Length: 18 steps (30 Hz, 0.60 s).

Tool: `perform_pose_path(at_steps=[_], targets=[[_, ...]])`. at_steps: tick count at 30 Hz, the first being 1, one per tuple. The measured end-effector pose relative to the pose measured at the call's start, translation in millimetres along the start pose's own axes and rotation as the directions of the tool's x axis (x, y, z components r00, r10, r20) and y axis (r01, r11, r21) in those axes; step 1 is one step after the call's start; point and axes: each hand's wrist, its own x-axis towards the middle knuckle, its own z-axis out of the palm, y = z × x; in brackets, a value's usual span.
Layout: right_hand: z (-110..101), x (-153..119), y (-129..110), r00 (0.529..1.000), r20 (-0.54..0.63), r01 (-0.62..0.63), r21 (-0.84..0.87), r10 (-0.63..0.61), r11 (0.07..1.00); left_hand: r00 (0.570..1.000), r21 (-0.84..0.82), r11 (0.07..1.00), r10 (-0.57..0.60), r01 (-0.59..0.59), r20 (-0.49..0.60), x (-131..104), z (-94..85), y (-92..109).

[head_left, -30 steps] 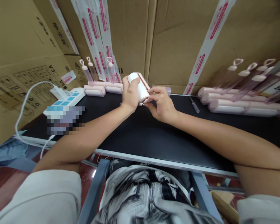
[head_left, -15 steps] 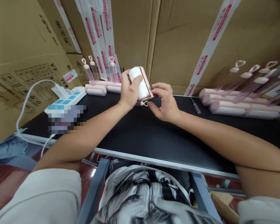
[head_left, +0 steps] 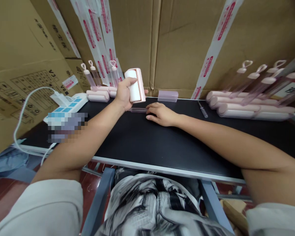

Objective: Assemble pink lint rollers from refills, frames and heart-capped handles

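Observation:
Raised above the table, my left hand [head_left: 126, 91] is closed around a white roller in a pink casing [head_left: 136, 88], which looks like a lint roller head. Its thumb lies across the white roll. Lower and to the right, my right hand [head_left: 162, 114] rests at the tabletop with curled fingers around the right end of a clear pinkish tube handle [head_left: 138, 110], which lies flat; the fingers hide that end. Behind this hand, a translucent pink cover [head_left: 167, 96] lies by the cardboard.
Lint rollers with upright heart-loop handles stand at right [head_left: 255, 109] and back left [head_left: 98, 95]. A screwdriver [head_left: 203, 109] lies right of centre. A power strip [head_left: 67, 106] with a white cable sits at left. Cardboard boxes [head_left: 186, 42] wall the back of the black table [head_left: 159, 147].
My left hand has moved left with the roller, away from my right hand. My right hand has come down to the handle on the table. The translucent cover behind them is now visible.

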Motion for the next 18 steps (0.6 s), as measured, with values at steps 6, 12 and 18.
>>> perform_pose_path(at_steps=[6, 12, 18], targets=[[-15, -4, -2, 0.979, -0.011, -0.206, -0.059, 0.205, 0.977, 0.951, -0.027, 0.962, -0.266, 0.273, 0.157, -5, 1.3, 11], [-16, -6, 7, 0.987, 0.012, -0.161, -0.098, 0.163, 0.982, 0.956, 0.007, 0.968, -0.249, 0.251, 0.155, 3, -4.3, 3], [-26, -7, 20, 0.985, 0.078, -0.143, -0.148, 0.155, 0.979, 0.963, 0.464, 0.87, -0.243, 0.165, 0.113, 14, -20.0, -25]])
